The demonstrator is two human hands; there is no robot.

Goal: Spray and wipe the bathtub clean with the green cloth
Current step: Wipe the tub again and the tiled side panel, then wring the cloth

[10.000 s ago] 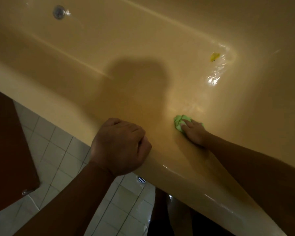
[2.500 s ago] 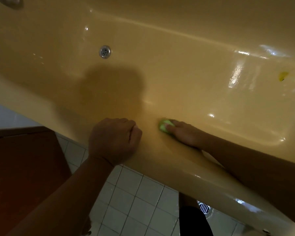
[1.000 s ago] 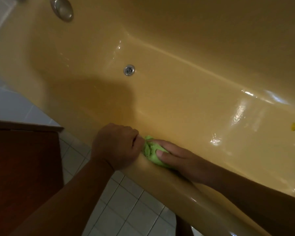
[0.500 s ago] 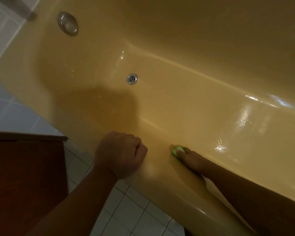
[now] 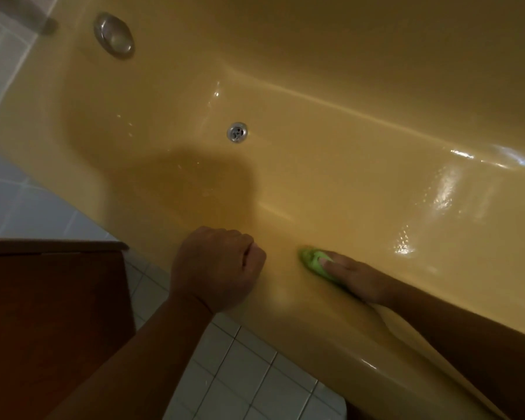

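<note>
Moved: my right hand (image 5: 358, 277) slid crumpled green cloth (image 5: 314, 262) off rim (image 5: 285, 301) down glossy yellow bathtub (image 5: 315, 165) wall, fingers (image 5: 335, 263) pressing flat; left hand (image 5: 215, 268) clenched, empty. Area round metal drain (image 5: 236, 132) seemingly unwiped.

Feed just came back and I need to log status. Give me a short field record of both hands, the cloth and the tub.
left hand: curled in a fist, resting on the near rim of the bathtub
right hand: inside the tub, pressing flat on the green cloth
cloth position: bunched against the near inner wall, low down
drain: uncovered, apart from the cloth
overflow plate: on the end wall
spray bottle: not in view
</note>
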